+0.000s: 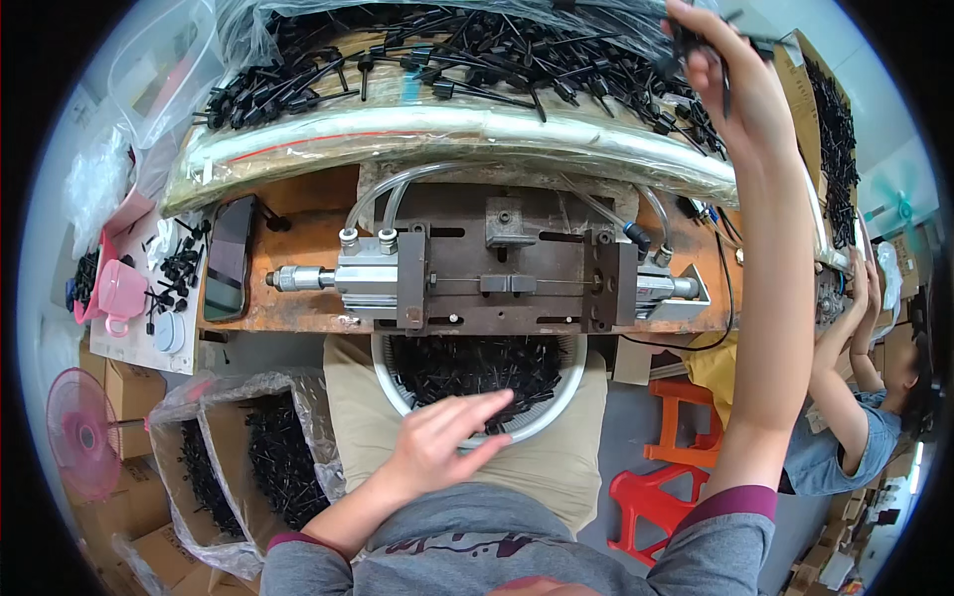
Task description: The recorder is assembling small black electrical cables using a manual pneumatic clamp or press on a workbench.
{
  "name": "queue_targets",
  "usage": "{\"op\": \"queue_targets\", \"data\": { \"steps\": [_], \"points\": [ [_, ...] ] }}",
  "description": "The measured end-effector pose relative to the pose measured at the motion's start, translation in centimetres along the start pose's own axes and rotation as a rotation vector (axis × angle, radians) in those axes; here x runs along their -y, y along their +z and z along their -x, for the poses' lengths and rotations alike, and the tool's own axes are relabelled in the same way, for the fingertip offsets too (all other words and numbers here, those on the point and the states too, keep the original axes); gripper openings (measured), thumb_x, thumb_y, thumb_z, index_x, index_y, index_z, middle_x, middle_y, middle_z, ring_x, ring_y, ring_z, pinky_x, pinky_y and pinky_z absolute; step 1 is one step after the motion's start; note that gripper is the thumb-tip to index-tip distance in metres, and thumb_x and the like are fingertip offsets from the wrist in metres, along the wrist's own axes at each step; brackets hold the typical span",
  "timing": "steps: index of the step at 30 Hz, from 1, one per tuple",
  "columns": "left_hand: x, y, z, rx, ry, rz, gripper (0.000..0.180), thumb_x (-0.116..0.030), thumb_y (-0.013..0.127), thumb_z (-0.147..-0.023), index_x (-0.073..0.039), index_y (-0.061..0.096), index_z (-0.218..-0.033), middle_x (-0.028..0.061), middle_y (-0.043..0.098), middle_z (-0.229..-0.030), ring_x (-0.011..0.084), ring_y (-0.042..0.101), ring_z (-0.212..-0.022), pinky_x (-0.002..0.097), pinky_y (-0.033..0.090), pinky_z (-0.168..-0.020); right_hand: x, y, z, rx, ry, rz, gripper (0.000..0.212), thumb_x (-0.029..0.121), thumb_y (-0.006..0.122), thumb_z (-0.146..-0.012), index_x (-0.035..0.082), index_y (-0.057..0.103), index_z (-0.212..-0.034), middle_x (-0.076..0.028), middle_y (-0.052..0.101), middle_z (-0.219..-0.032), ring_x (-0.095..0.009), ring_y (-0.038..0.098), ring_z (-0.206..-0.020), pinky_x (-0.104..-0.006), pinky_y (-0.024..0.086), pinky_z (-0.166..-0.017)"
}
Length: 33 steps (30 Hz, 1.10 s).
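My left hand reaches over the near rim of a white round basket in my lap. Its fingers are stretched out above many small black stemmed parts lying inside. At the upper right my right hand is raised with bent fingers around several black stemmed parts, beside the large heap of the same black parts on the bench. Between the hands sits a dark metal fixture with a small block at its middle and silver pneumatic cylinders at both sides.
A plastic-wrapped roll borders the heap. A phone lies left of the fixture. Lined boxes of black parts stand lower left, a pink fan beyond. Red stools stand right, near a co-worker at the bench.
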<state>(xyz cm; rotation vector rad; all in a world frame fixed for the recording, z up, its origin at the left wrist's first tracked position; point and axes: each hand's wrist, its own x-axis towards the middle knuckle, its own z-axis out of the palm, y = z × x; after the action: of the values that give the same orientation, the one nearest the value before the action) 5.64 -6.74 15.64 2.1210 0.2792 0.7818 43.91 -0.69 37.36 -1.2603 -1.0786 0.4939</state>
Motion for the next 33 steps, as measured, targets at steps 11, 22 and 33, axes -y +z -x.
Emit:
{"op": "queue_targets", "data": {
  "steps": [11,22,33],
  "points": [
    [-3.0,-5.9,-4.2,-0.030,-0.252,0.689,0.052,-0.001,0.077,-0.080,0.010,0.058,-0.128,0.0273,0.064,-0.114,0.0282,0.070,-0.089,0.0315,0.062,-0.080,-1.0,7.8,20.7,0.161,0.487,-0.308,0.017,-0.001,0.079,-0.079,-0.001,0.063,-0.083,-0.009,0.066,-0.086,-0.008,0.057,-0.051,-0.0196,0.042,-0.040],
    [-2.7,-3.4,-5.6,-0.120,0.033,-0.065,0.029,0.003,0.077,-0.070,0.001,0.073,-0.098,0.0129,0.067,-0.118,0.0234,0.067,-0.098,0.0313,0.058,-0.079,-3.3,7.5,24.9,-0.202,0.424,-0.402,0.013,-0.002,0.071,-0.082,-0.003,0.063,-0.092,-0.017,0.064,-0.096,-0.011,0.056,-0.055,-0.0215,0.044,-0.042],
    [-2.0,-1.7,-8.2,-0.017,0.071,-0.673,0.023,-0.004,0.072,-0.075,-0.002,0.070,-0.098,0.0095,0.067,-0.127,0.0166,0.065,-0.073,0.0299,0.050,-0.066,-2.7,8.8,26.2,-0.277,0.256,-0.158,0.017,-0.004,0.077,-0.077,-0.005,0.065,-0.089,-0.011,0.059,-0.101,-0.011,0.060,-0.062,-0.0199,0.049,-0.047]
  ]
}}
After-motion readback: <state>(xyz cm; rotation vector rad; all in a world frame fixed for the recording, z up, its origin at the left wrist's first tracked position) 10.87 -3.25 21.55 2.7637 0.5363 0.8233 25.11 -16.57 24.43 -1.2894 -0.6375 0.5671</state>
